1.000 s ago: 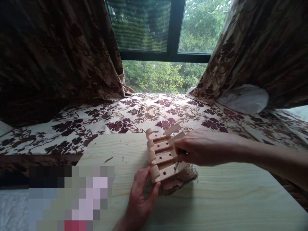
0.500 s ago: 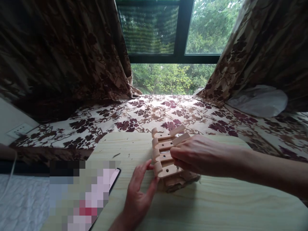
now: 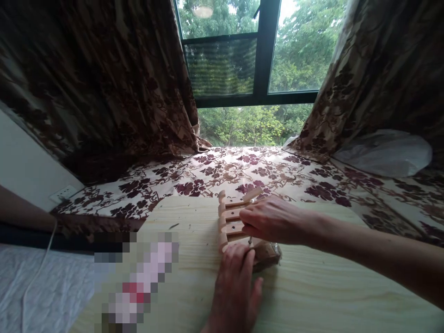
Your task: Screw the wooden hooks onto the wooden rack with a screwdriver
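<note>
A wooden rack-like piece with several slats and dark screws lies near the middle of the wooden table. Over its right side my right hand is closed; what its fingers grip is hidden, though a thin metal tip shows just below them. My left hand rests against the near end of the piece, fingers apart, fingertips beside that metal tip. Under the near right part sits a brown block in clear wrapping.
Small dark bits lie on the table's left part. A blurred-out pinkish item is at the left edge. Beyond the table are a flowered cloth, curtains, a window and a white plastic bag.
My left hand has moved right, from the left side of the wooden piece to its near end. My right hand stays closed over the piece. The view has tilted slightly upward.
</note>
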`<state>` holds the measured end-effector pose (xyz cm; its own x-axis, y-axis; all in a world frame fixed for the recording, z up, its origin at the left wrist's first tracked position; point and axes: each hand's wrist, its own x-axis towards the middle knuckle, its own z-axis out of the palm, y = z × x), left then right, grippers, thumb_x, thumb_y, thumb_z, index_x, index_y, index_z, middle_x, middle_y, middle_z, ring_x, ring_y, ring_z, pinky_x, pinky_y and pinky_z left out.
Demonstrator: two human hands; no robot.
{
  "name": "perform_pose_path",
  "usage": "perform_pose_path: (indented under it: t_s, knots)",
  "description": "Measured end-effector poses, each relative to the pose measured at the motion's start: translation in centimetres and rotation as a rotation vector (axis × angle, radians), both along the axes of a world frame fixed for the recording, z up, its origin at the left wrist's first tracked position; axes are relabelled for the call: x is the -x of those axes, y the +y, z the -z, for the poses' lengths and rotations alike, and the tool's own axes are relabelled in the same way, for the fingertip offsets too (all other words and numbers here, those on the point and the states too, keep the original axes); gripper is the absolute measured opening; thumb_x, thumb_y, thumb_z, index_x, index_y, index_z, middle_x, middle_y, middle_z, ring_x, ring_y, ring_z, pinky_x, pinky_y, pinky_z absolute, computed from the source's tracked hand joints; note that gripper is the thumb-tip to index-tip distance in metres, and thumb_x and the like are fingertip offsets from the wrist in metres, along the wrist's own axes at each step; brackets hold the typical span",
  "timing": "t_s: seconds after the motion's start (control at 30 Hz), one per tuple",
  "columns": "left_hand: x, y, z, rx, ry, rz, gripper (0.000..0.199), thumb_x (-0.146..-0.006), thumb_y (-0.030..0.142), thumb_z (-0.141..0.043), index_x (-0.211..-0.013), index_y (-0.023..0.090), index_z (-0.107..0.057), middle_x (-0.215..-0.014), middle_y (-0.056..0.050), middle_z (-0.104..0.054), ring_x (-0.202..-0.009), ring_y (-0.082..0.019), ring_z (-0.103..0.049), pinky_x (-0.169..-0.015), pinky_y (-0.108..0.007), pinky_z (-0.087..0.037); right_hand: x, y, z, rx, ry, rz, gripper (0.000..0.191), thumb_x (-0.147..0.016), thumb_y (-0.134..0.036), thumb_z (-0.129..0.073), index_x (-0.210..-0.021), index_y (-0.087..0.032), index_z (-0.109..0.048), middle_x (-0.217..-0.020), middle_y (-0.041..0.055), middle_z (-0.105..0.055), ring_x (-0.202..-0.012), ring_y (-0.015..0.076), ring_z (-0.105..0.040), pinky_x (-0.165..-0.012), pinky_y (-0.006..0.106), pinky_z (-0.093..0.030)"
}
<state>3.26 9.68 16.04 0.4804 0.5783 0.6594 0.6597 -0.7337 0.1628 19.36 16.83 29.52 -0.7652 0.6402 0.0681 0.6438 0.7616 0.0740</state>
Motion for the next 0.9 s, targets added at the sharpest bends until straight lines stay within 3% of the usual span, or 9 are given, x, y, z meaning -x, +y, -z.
perform_pose_path:
  t_s: [0.1,0.37,0.47,0.6,0.67,0.9]
  knots:
    - [-0.3,0.3,1.0,-0.054,0.038,-0.046,0.042,-0.078,0.014,-0.054,-0.12,0.01,-0.052,-0.117,-0.017,-0.057,-0.112,-0.03,-0.053,-0.09,-0.048,-0.05,-0.4,0.4,0.3,0.0,0.017,0.014,0.02,-0.091,-0.027,-0.048,-0.08,-0.015,-0.059,-0.064,0.0025,-0.061,-0.051,0.0109,-0.042,-0.049,0.028,-0.019]
    - [-0.8,1.0,2.5,-0.142,-0.023,-0.085,0.032,-0.08,0.011,-0.049,-0.111,0.014,-0.058,-0.11,-0.013,-0.059,-0.108,-0.027,-0.053,-0.093,-0.043,-0.042,-0.7,1.3,1.0,0.01,0.067,0.218,0.023,-0.089,-0.028,-0.049,-0.074,-0.015,-0.06,-0.058,0.0022,-0.06,-0.047,0.0101,-0.038,-0.046,0.027,-0.016]
    - [-0.5,1.1,2.9,-0.16,0.011,-0.092,0.033,-0.081,0.01,-0.053,-0.113,0.014,-0.059,-0.11,-0.013,-0.06,-0.109,-0.026,-0.053,-0.095,-0.042,-0.04,-0.5,1.1,0.3,0.052,0.033,0.117,0.021,-0.088,-0.026,-0.051,-0.071,-0.015,-0.059,-0.059,0.0019,-0.061,-0.047,0.0105,-0.039,-0.047,0.028,-0.019]
    - [-0.1,1.1,3.6,-0.145,0.064,-0.08,0.039,-0.08,0.012,-0.06,-0.119,0.014,-0.057,-0.115,-0.013,-0.059,-0.114,-0.027,-0.051,-0.099,-0.042,-0.039,-0.3,0.9,-0.6,0.078,-0.049,-0.183,0.021,-0.091,-0.015,-0.047,-0.075,-0.016,-0.061,-0.076,0.0035,-0.066,-0.065,0.0136,-0.051,-0.055,0.03,-0.027]
    - [-0.3,1.0,3.9,-0.139,0.043,-0.088,0.039,-0.08,0.013,-0.06,-0.119,0.014,-0.057,-0.115,-0.012,-0.06,-0.114,-0.027,-0.052,-0.099,-0.043,-0.039,-0.2,0.9,-0.5,0.059,-0.085,-0.227,0.025,-0.094,-0.013,-0.044,-0.076,-0.015,-0.061,-0.076,0.0037,-0.066,-0.067,0.0142,-0.052,-0.056,0.03,-0.027]
    - [-0.5,0.8,3.6,-0.127,-0.008,-0.096,0.033,-0.084,0.012,-0.054,-0.116,0.014,-0.059,-0.114,-0.011,-0.061,-0.112,-0.025,-0.053,-0.099,-0.043,-0.041,0.1,1.7,-0.2,0.028,-0.09,0.112,0.026,-0.09,-0.02,-0.047,-0.068,-0.014,-0.06,-0.055,0.0041,-0.06,-0.043,0.0118,-0.041,-0.045,0.03,-0.016]
